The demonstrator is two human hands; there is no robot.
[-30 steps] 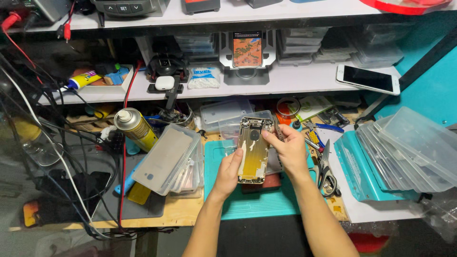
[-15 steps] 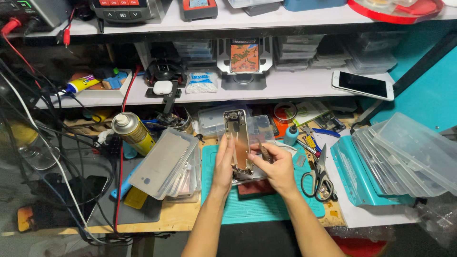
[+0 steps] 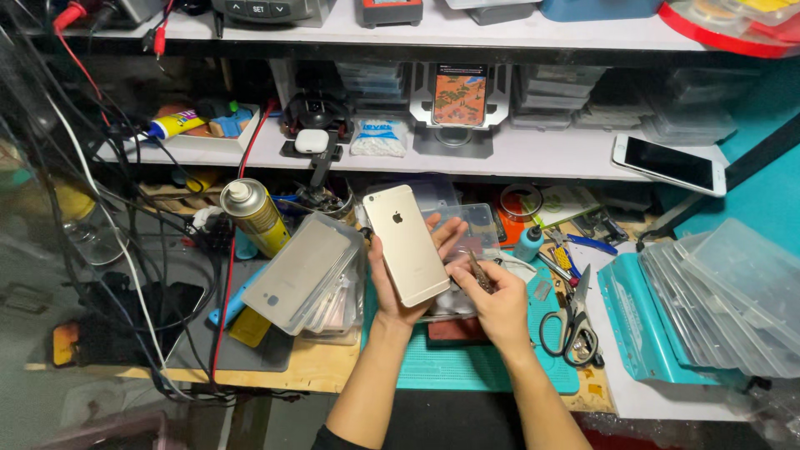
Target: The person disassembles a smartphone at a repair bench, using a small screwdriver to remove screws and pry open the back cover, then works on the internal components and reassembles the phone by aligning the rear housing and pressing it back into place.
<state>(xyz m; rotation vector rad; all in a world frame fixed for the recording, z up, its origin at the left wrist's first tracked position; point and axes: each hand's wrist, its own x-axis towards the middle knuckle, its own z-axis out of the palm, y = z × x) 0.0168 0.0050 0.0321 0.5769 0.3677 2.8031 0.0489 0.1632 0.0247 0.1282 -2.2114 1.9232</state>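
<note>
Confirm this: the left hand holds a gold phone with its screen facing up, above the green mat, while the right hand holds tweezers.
Not quite. In the head view the left hand holds the gold phone with its back facing up, not its screen. The rest stands: it is above the green mat, and the right hand holds tweezers.

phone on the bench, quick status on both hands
Left hand grips gold phone, back side up, above the teal mat. Right hand pinches tweezers beside the phone's edge. Scissors lie right of the hands, apart.
</note>
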